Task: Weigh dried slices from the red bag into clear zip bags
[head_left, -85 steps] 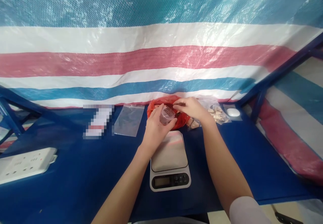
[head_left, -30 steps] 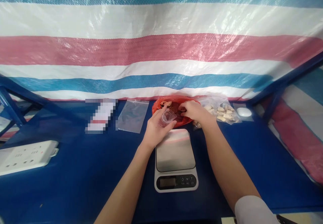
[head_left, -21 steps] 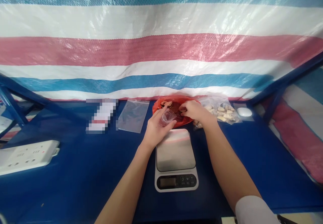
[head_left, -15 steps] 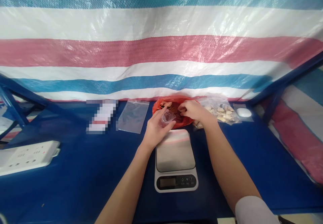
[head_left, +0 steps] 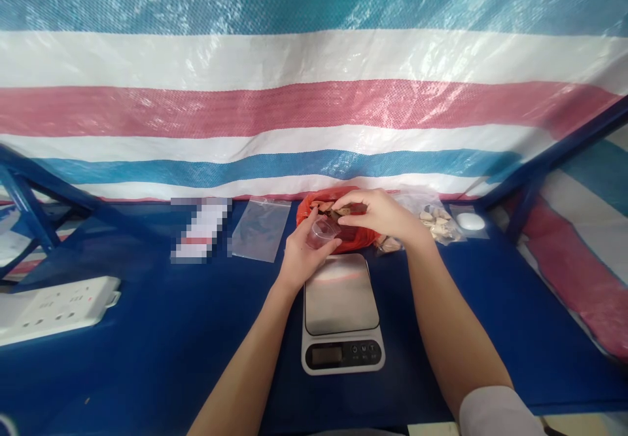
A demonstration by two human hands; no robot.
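My left hand [head_left: 300,256] is closed around a small clear plastic cup [head_left: 321,232], held tilted just above the far edge of a white digital scale [head_left: 342,311] with a steel plate. My right hand [head_left: 380,215] hovers over an open red plastic bag [head_left: 353,236] of brown pieces, its fingers pinched on several brown pieces [head_left: 349,210] right beside the cup's mouth.
A clear bag of pale chunks [head_left: 434,218] lies right of the red bag, with a small white oval object [head_left: 471,221] beyond it. An empty zip bag [head_left: 260,230] and a blurred packet [head_left: 200,230] lie to the left. A white power strip [head_left: 53,308] sits at the far left.
My right hand has lifted out of the red bag with brown pieces pinched in its fingers and moved toward the cup. My left hand has kept the cup in place.
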